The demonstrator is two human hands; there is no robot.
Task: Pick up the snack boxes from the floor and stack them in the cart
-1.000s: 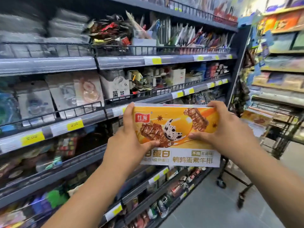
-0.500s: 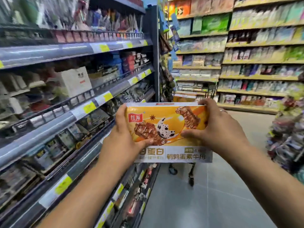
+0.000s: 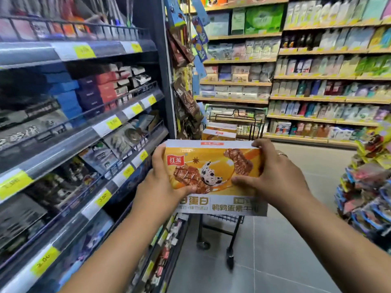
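I hold an orange and white snack box (image 3: 213, 163) flat in front of me at chest height. My left hand (image 3: 160, 187) grips its left end, thumb on the printed face. My right hand (image 3: 273, 178) grips its right end, a ring on one finger. Straight behind the box stands the black wire cart (image 3: 247, 121), partly hidden by the box. Two similar orange boxes (image 3: 219, 133) lie stacked inside the cart. The cart's legs and wheels (image 3: 229, 248) show below the box I hold.
Dark shelving (image 3: 88, 132) with yellow price tags runs along my left side. Wooden shelves (image 3: 317, 98) of packaged goods line the far wall. A rack of hanging snack bags (image 3: 366, 187) juts in at the right. Grey tiled floor (image 3: 296, 250) lies between them.
My view has swung right and moved down the aisle; the cart now sits directly behind the box and looks closer. Both hands keep the same grip on the box.
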